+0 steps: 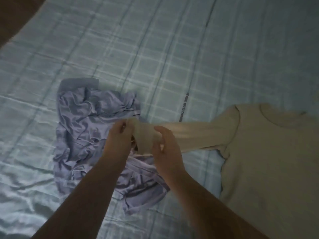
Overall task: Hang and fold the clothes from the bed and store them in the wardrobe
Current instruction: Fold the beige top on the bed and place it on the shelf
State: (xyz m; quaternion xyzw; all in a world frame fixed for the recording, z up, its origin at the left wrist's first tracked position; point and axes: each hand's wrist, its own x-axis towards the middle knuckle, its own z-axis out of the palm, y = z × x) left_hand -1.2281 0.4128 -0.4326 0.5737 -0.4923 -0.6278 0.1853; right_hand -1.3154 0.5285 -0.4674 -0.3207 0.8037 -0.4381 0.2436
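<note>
Pale blue-green bedding with a light checked pattern and long stitched seams fills nearly the whole view, smooth across the upper part and creased and shiny toward the lower left; a dark brown strip shows at the upper left corner. On it lies a crumpled lilac garment, thin and silky, bunched into many soft folds left of centre. To the right, a beige ribbed sweater lies flat, its round neckline toward the upper right and its body running to the lower right edge. One long sleeve stretches leftward from the shoulder, its long axis nearly level, lifted over the lilac heap. Both bare forearms reach up from the bottom edge. The left hand pinches the cuff end between thumb and fingers; the right hand curls around the sleeve just beside it, thumb on top, gripping the ribbed knit.
</note>
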